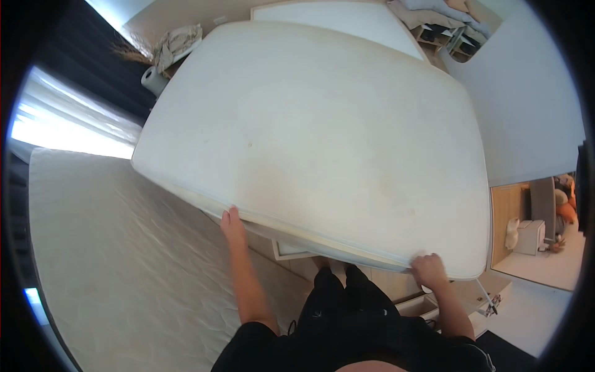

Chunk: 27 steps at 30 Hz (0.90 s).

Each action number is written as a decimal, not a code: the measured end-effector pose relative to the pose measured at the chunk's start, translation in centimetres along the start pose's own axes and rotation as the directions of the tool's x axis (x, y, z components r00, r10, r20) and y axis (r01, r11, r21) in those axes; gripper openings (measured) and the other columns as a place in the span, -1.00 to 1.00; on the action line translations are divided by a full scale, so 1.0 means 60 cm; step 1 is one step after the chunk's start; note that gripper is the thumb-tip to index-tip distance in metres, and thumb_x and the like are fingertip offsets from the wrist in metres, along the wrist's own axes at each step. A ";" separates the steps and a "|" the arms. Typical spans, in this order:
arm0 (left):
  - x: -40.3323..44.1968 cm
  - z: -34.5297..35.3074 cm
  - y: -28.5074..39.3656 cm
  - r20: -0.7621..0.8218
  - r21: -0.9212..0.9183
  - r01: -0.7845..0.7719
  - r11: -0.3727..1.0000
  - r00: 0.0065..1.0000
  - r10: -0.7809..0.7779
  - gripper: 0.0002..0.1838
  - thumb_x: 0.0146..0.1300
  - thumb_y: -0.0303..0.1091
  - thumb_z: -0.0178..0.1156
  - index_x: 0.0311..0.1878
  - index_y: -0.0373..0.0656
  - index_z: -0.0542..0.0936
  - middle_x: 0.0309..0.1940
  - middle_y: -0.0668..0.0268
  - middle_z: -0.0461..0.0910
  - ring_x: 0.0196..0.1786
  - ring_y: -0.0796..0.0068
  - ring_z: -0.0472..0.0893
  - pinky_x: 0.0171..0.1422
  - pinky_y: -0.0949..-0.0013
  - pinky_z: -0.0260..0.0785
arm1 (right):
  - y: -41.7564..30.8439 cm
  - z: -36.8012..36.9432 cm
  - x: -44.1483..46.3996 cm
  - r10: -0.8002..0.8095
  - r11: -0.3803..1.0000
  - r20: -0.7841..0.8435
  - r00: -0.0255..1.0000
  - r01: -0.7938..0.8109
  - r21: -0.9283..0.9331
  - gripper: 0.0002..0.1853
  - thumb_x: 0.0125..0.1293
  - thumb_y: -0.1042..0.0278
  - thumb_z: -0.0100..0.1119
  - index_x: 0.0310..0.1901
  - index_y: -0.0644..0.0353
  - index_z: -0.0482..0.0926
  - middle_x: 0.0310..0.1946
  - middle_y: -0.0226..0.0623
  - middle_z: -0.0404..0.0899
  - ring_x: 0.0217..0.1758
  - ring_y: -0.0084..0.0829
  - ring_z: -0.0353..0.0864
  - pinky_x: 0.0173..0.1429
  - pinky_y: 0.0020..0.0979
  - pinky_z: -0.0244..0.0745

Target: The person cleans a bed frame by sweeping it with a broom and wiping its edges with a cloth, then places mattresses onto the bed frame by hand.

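A large off-white mattress (322, 124) with faint yellowish stains spreads across the middle of the view, its near long edge toward my body. My left hand (233, 227) is closed on that edge left of the middle, fingertips over the top and the rest of the grip partly hidden. Close to the near right corner, my right hand (429, 271) grips the same edge with curled fingers. The near edge appears raised above the floor, where my legs stand below it.
A second, quilted mattress (130, 260) leans or lies at my left. Behind are a white bed base panel (347, 22) and piled bedding (446, 12). Dark curtains (87, 62) hang at the left window. On the right stand a white wall panel (527, 93) and an open drawer (416, 308).
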<state>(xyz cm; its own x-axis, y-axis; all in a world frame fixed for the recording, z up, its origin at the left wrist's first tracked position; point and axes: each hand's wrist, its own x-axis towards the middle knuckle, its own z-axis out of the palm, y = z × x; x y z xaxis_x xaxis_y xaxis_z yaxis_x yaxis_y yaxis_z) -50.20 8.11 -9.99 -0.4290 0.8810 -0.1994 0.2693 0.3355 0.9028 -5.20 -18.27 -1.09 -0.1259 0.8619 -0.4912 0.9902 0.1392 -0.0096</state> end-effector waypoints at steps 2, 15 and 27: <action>-0.065 -0.004 0.073 -0.040 -0.199 -0.020 0.980 0.999 0.013 -0.63 0.28 -0.24 0.05 -0.57 -0.22 0.26 -0.60 0.46 0.18 -0.47 0.60 0.17 -0.39 0.40 0.08 | 0.029 -0.043 -0.077 0.111 0.989 -0.098 0.989 -0.120 -0.091 -0.92 0.02 0.32 0.05 -0.56 0.05 0.47 -0.57 -0.33 0.49 -0.48 -0.31 0.55 -0.35 -0.24 0.35; -0.306 -0.091 0.574 -0.088 -0.552 -0.435 0.711 0.879 0.470 -0.85 0.22 -0.32 0.14 -0.32 -0.22 0.53 -0.41 0.36 0.47 -0.30 0.54 0.44 -0.14 0.46 0.29 | 0.230 -0.442 -0.476 -0.149 0.732 -0.824 0.547 -0.500 -0.464 -0.85 -0.13 0.44 0.16 -0.54 0.18 0.37 -0.50 -0.27 0.31 -0.44 -0.26 0.35 -0.34 -0.26 0.24; -0.314 -0.054 1.109 0.259 0.338 -0.841 0.423 0.515 0.817 -0.65 0.31 -0.17 -0.06 -0.06 -0.22 0.56 -0.24 0.29 0.62 -0.19 0.48 0.55 -0.05 0.40 0.33 | 0.468 -0.725 -0.686 -0.068 0.959 -0.976 0.208 -0.255 -0.121 -0.53 0.34 -0.08 -0.05 0.01 0.15 0.52 -0.17 -0.10 0.54 0.05 -0.20 0.49 0.25 -0.19 0.30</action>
<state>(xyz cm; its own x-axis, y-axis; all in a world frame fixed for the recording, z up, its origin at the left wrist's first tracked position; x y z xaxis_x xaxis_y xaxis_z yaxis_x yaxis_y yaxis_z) -26.99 12.77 55.05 0.2220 0.8142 0.5365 0.7663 -0.4859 0.4203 25.19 -28.63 56.77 -0.1521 0.6458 0.7482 0.9748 -0.0271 0.2216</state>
